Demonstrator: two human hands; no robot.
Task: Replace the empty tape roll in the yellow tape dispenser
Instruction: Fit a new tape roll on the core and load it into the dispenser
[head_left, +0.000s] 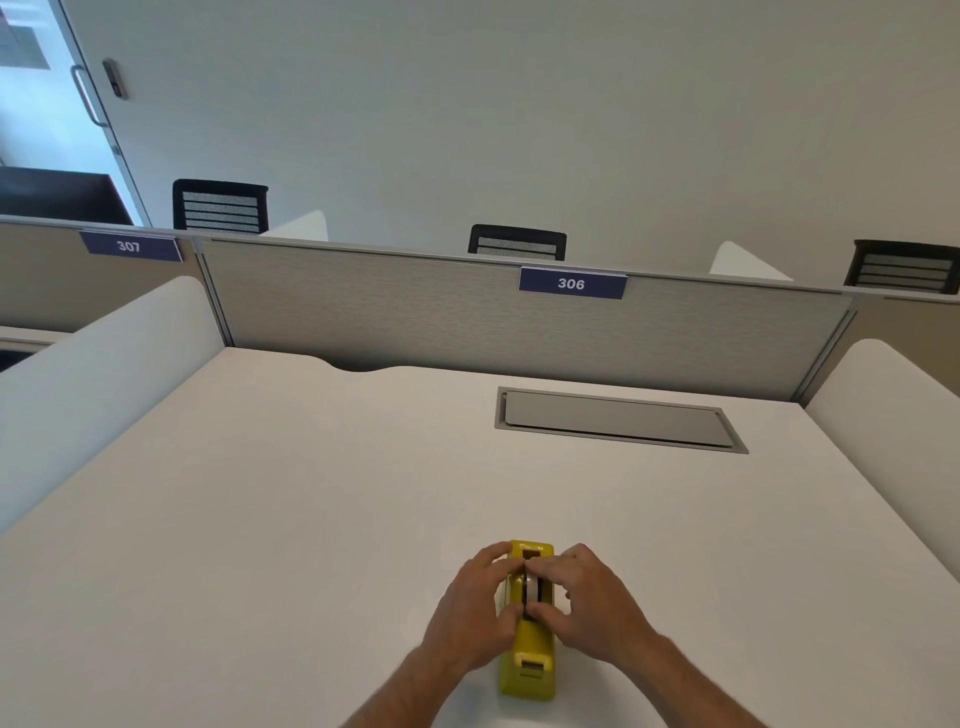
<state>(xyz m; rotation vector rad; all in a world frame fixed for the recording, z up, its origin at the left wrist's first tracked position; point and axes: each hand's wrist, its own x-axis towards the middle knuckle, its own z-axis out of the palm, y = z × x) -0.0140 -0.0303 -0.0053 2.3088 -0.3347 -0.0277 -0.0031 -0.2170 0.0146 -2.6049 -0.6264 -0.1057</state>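
The yellow tape dispenser (530, 652) lies lengthwise on the white desk (311, 519), near its front edge, cutter end toward me. A pale tape roll (532, 584) sits in the dispenser's slot, seen edge-on. My left hand (478, 605) presses against the dispenser's left side, fingertips on the roll. My right hand (587, 603) mirrors it on the right side, with fingers and thumb pinching the roll. Much of the roll and slot is hidden by my fingers.
A grey cable hatch (618, 420) is set flush in the desk at the back right. White side dividers (104, 374) flank the desk, and a grey partition (415, 312) labelled 306 closes the back. Black chairs stand beyond it.
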